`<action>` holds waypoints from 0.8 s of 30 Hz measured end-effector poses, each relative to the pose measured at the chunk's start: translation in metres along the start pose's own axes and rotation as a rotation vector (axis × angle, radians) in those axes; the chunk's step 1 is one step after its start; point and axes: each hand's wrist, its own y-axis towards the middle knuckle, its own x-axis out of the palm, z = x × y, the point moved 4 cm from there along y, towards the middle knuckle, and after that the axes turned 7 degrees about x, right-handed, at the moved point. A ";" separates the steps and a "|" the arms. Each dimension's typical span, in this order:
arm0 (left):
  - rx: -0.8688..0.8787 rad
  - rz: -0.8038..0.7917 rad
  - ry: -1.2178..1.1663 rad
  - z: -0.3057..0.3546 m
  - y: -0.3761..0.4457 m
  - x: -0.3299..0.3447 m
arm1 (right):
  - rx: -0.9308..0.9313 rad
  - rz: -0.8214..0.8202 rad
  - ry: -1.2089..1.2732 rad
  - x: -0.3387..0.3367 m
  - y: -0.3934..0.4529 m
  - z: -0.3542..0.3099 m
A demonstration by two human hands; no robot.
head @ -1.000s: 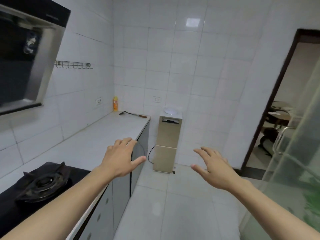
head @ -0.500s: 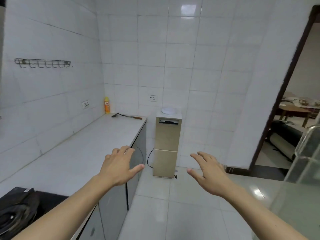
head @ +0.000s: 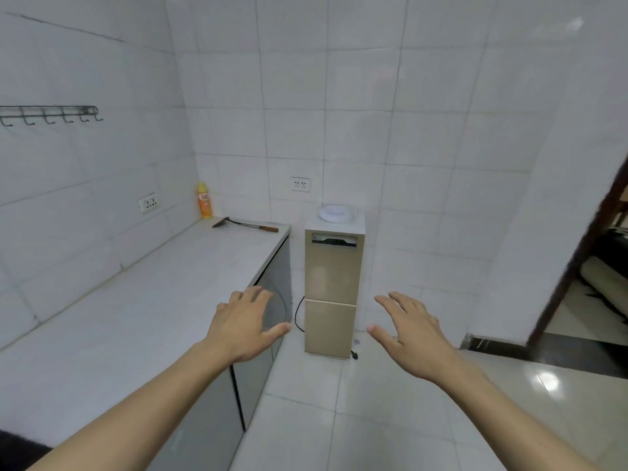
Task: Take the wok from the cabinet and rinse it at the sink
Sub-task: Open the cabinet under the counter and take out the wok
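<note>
White-tiled kitchen | left hand (head: pixel 243 326) spread, empty, over counter (head: pixel 142 300) edge | right hand (head: pixel 413 336) spread, empty | water dispenser (head: pixel 333 287) stood beyond, between hands

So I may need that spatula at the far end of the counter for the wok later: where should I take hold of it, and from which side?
Take the spatula by its wooden handle, which points right toward the counter's open edge. Come from that right side, by the water dispenser, and close the fingers from above. The dark blade lies near the orange bottle in the wall corner, where access looks tighter.
</note>
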 end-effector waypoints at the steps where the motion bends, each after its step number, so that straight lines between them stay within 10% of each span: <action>1: -0.001 -0.006 -0.003 -0.001 0.015 0.004 | 0.005 -0.010 0.019 0.003 0.014 0.004; 24: 0.008 -0.006 -0.124 -0.088 0.368 0.092 | -0.027 -0.049 -0.085 0.038 0.386 0.041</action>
